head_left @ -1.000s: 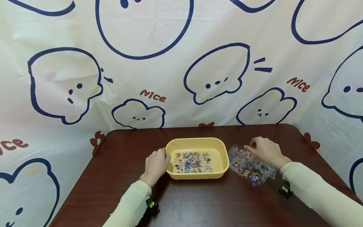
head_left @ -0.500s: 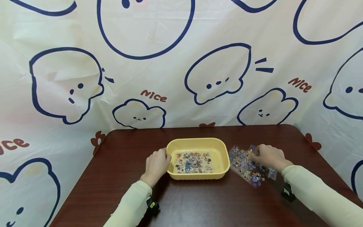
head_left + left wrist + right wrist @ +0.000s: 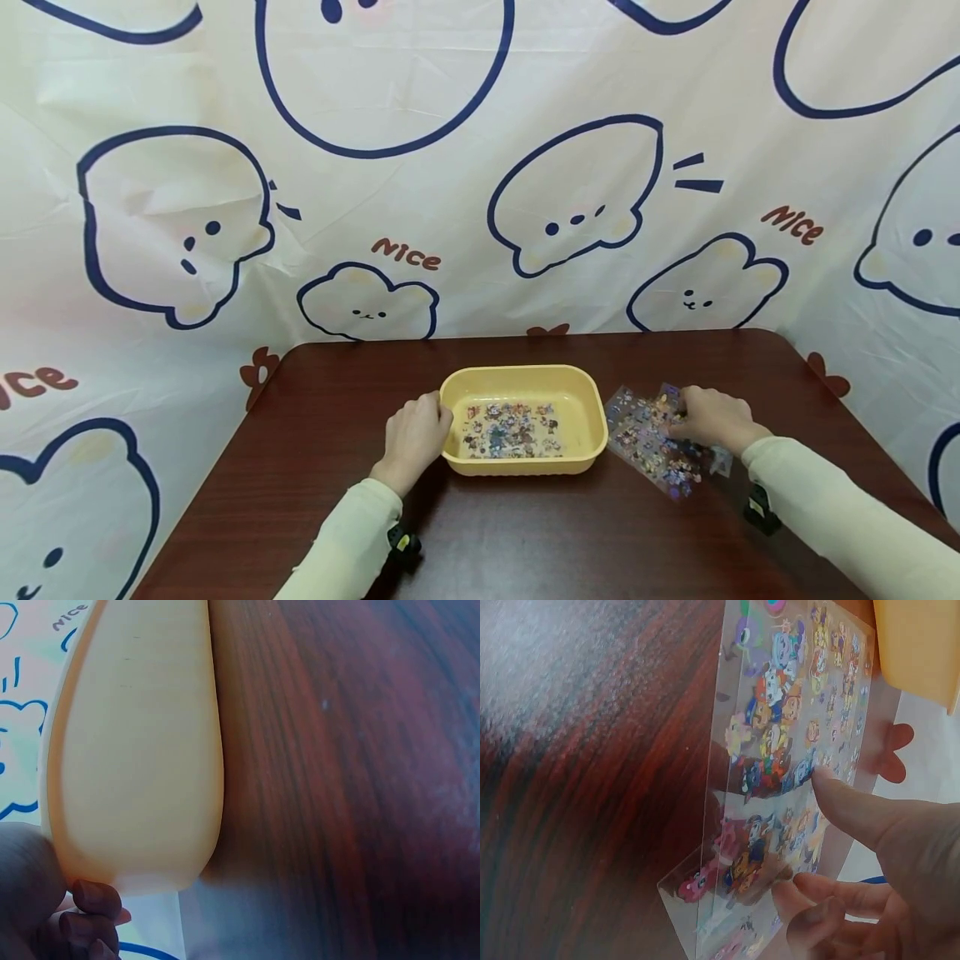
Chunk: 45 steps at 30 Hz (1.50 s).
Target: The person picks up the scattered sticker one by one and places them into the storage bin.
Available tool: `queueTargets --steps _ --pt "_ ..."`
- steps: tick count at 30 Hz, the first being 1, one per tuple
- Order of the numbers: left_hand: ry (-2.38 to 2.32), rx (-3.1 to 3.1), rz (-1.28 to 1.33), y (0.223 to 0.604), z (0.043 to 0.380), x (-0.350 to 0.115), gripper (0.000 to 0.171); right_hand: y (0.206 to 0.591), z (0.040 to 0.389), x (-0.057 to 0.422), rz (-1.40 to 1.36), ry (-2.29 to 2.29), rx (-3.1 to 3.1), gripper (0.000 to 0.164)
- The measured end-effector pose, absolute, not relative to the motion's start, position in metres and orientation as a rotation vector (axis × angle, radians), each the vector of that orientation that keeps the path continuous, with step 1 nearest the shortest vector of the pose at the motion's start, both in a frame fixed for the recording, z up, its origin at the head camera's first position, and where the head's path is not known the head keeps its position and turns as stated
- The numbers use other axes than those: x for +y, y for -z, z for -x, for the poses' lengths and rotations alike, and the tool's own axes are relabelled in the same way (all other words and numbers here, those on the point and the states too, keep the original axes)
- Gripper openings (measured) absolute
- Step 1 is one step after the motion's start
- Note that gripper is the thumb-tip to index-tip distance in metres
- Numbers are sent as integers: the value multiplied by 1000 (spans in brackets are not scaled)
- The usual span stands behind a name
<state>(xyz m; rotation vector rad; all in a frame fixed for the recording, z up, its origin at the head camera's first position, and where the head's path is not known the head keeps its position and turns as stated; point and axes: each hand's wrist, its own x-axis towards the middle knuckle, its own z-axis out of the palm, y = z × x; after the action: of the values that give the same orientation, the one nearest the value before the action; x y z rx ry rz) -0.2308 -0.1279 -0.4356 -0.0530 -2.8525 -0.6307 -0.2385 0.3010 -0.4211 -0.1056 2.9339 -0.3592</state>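
Note:
At the left end of a yellow plastic basin (image 3: 525,466), my left hand (image 3: 415,435) grips the rim, with fingers (image 3: 97,898) curled at its corner in the left wrist view. Inside the basin lies a clear sheet of small colourful cartoon stickers (image 3: 510,429). To its right, several clear sticker sheets (image 3: 643,440) lie overlapping and slightly fanned. My right hand (image 3: 718,419) is over their right part, pinching a sheet between thumb and fingers. In the right wrist view the thumb presses on the printed face of the sticker sheets (image 3: 776,697), and the other fingers are curled near a lower edge.
Everything rests on a dark reddish-brown wooden table (image 3: 525,533). A white cloth (image 3: 465,192) printed with blue-outlined cartoon animals hangs behind and at both sides. A small black device (image 3: 762,508) is strapped at the right wrist, another (image 3: 403,542) at the left.
My right hand has come down and right onto the sticker sheets and taken hold of one. The sheets now look more fanned out. The left hand and basin stay in place.

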Motion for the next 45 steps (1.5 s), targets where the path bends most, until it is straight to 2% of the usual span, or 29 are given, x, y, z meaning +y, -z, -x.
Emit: queueTargets --steps 10,20,34,39,42,45 --pt "623 -2853 57 436 230 -128 22 424 240 300 79 390 2922 50" --pt "630 -2857 54 435 230 -128 23 425 243 300 66 435 2902 52" --pt "627 -2850 57 436 231 -129 21 424 246 304 15 483 2850 34" --pt "633 -2855 59 436 231 -129 22 422 245 303 12 500 2846 33" --pt "627 -2853 61 436 231 -129 23 422 245 302 33 459 2843 36" --pt "630 -2854 62 436 231 -128 22 422 245 300 56 401 2833 47"
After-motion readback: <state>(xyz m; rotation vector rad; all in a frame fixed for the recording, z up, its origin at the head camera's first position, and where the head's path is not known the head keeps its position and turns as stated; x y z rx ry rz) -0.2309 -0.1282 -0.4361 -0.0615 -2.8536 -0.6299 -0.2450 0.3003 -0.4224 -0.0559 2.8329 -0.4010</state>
